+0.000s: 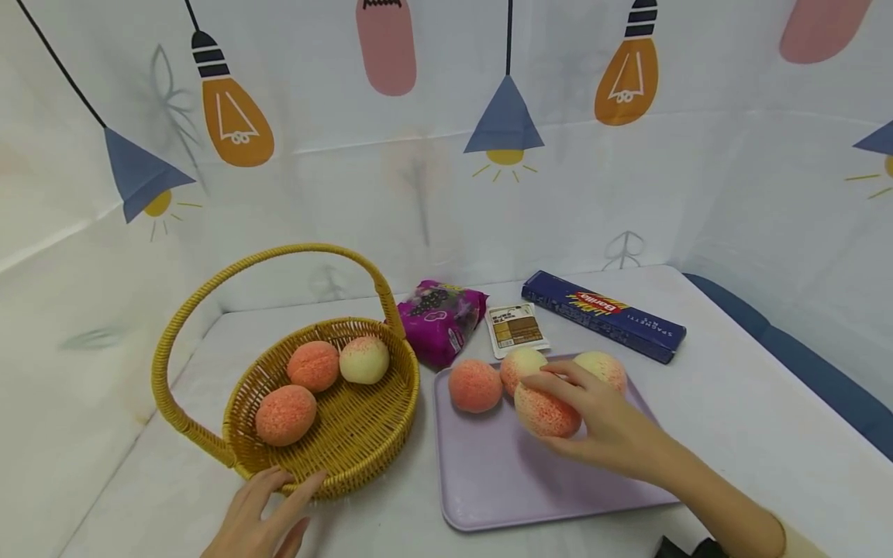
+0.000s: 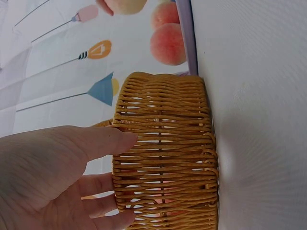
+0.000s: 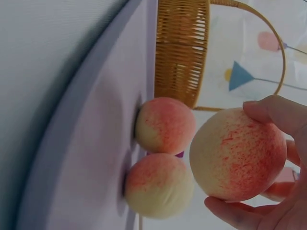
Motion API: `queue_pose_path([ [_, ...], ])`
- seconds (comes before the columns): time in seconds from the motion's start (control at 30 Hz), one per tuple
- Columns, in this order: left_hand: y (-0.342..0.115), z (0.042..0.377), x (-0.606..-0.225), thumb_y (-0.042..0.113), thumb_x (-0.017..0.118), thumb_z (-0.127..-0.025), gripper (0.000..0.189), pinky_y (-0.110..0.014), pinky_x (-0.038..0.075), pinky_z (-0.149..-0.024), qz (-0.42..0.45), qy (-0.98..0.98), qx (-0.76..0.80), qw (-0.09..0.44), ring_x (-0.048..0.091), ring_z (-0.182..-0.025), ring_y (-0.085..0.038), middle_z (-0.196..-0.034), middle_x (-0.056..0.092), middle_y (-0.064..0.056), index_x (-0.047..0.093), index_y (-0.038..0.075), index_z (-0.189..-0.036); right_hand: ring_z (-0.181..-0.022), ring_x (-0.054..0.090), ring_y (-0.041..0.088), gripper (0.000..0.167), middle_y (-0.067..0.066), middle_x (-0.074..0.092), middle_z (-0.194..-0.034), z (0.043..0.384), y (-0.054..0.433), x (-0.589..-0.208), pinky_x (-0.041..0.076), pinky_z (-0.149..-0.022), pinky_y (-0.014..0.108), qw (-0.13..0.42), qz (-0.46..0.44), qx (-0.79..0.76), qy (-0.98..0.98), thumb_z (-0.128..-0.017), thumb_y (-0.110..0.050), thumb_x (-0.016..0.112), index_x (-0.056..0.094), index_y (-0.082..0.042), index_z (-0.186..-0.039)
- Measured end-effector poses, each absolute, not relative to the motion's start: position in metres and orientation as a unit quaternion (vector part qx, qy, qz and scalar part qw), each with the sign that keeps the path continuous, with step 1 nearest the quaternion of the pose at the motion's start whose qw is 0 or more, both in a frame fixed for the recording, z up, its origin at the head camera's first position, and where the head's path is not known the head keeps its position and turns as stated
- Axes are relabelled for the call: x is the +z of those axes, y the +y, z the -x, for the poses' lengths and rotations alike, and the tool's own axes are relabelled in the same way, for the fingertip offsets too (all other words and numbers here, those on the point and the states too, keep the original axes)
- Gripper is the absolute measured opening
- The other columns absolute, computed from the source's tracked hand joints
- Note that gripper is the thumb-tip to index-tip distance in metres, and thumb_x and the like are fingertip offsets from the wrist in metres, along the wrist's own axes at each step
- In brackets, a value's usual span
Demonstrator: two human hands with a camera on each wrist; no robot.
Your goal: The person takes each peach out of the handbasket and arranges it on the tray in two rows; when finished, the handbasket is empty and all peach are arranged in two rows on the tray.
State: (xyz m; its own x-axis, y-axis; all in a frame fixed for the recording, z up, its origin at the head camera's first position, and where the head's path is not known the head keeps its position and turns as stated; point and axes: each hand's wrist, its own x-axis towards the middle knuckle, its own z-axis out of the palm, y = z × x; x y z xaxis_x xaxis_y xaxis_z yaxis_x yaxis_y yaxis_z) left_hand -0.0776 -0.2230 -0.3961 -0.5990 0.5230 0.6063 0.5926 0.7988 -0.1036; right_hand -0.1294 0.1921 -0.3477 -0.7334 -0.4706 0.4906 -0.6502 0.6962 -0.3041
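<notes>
In the head view my right hand point(image 1: 596, 422) grips a peach point(image 1: 546, 411) with a pale and red speckled skin, thumb on one side and fingers on the other. The right wrist view shows this peach point(image 3: 238, 154) raised off the lilac tray point(image 1: 481, 496). On the tray sit a red peach point(image 1: 475, 386) and two paler peaches, one point(image 1: 519, 366) partly hidden behind the held one, the other point(image 1: 604, 370) behind my hand. My left hand point(image 1: 261, 519) holds the near rim of the wicker basket point(image 2: 165, 158), some fingers reaching behind its wall. Three peaches lie inside the basket.
Behind the tray are a purple packet point(image 1: 441, 318), a small brown-and-white sachet point(image 1: 516, 329) and a blue spaghetti box point(image 1: 603, 314). The basket's tall arched handle point(image 1: 209, 291) stands upright. A printed white curtain point(image 1: 432, 194) closes off the back.
</notes>
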Motion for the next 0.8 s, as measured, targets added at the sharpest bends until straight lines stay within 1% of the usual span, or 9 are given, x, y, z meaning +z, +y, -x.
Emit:
queue_pose_path([
  [0.17, -0.222, 0.076, -0.397, 0.045, 0.018, -0.096, 0.056, -0.038, 0.041, -0.070, 0.311, -0.888, -0.063, 0.332, 0.052, -0.082, -0.020, -0.089, 0.051, -0.005, 0.066, 0.017, -0.109, -0.106, 0.049, 0.016, 0.061, -0.001, 0.051, -0.117, 0.122, 0.204, -0.356, 0.049, -0.080, 0.041, 0.188, -0.292, 0.219, -0.912, -0.064, -0.025, 0.080, 0.057, -0.026, -0.121],
  [0.27, -0.221, 0.075, -0.398, 0.047, 0.018, -0.096, 0.058, -0.038, 0.040, -0.071, 0.304, -0.890, -0.066, 0.333, 0.053, -0.082, -0.020, -0.088, 0.051, -0.004, 0.066, 0.018, -0.108, -0.105, 0.049, 0.017, 0.061, -0.002, 0.051, -0.115, 0.118, 0.212, -0.360, 0.050, -0.079, 0.043, 0.180, -0.276, 0.205, -0.922, -0.064, -0.024, 0.080, 0.057, -0.027, -0.120],
  [0.33, -0.221, 0.074, -0.398, 0.048, 0.017, -0.096, 0.059, -0.037, 0.038, -0.073, 0.296, -0.894, -0.065, 0.330, 0.053, -0.083, -0.020, -0.088, 0.051, -0.004, 0.066, 0.018, -0.108, -0.104, 0.050, 0.018, 0.061, -0.002, 0.051, -0.115, 0.115, 0.216, -0.362, 0.049, -0.078, 0.044, 0.177, -0.268, 0.195, -0.927, -0.063, -0.023, 0.080, 0.057, -0.028, -0.119],
  [0.47, -0.221, 0.073, -0.398, 0.049, 0.016, -0.095, 0.060, -0.037, 0.038, -0.073, 0.289, -0.899, -0.061, 0.324, 0.053, -0.084, -0.020, -0.089, 0.051, -0.004, 0.066, 0.019, -0.109, -0.101, 0.052, 0.017, 0.063, -0.004, 0.052, -0.116, 0.112, 0.224, -0.366, 0.049, -0.077, 0.044, 0.171, -0.253, 0.186, -0.934, -0.060, -0.021, 0.080, 0.057, -0.029, -0.118],
  [0.57, -0.220, 0.073, -0.397, 0.048, 0.016, -0.096, 0.059, -0.038, 0.040, -0.072, 0.289, -0.899, -0.063, 0.323, 0.053, -0.084, -0.021, -0.089, 0.051, -0.004, 0.066, 0.019, -0.109, -0.098, 0.053, 0.014, 0.064, -0.006, 0.051, -0.116, 0.112, 0.229, -0.370, 0.049, -0.076, 0.041, 0.163, -0.238, 0.184, -0.940, -0.058, -0.021, 0.080, 0.058, -0.030, -0.117],
  [0.73, -0.218, 0.073, -0.397, 0.047, 0.018, -0.096, 0.058, -0.039, 0.039, -0.073, 0.289, -0.896, -0.067, 0.330, 0.054, -0.084, -0.021, -0.090, 0.052, -0.005, 0.066, 0.019, -0.109, -0.097, 0.052, 0.014, 0.061, -0.005, 0.053, -0.115, 0.111, 0.238, -0.376, 0.049, -0.076, 0.042, 0.159, -0.226, 0.181, -0.944, -0.057, -0.020, 0.080, 0.060, -0.029, -0.113],
  [0.8, -0.218, 0.074, -0.397, 0.048, 0.018, -0.096, 0.058, -0.038, 0.038, -0.074, 0.286, -0.897, -0.068, 0.330, 0.054, -0.085, -0.021, -0.090, 0.053, -0.005, 0.066, 0.019, -0.108, -0.094, 0.052, 0.016, 0.059, -0.004, 0.053, -0.113, 0.111, 0.242, -0.377, 0.049, -0.073, 0.042, 0.157, -0.217, 0.172, -0.948, -0.056, -0.020, 0.080, 0.060, -0.029, -0.111],
])
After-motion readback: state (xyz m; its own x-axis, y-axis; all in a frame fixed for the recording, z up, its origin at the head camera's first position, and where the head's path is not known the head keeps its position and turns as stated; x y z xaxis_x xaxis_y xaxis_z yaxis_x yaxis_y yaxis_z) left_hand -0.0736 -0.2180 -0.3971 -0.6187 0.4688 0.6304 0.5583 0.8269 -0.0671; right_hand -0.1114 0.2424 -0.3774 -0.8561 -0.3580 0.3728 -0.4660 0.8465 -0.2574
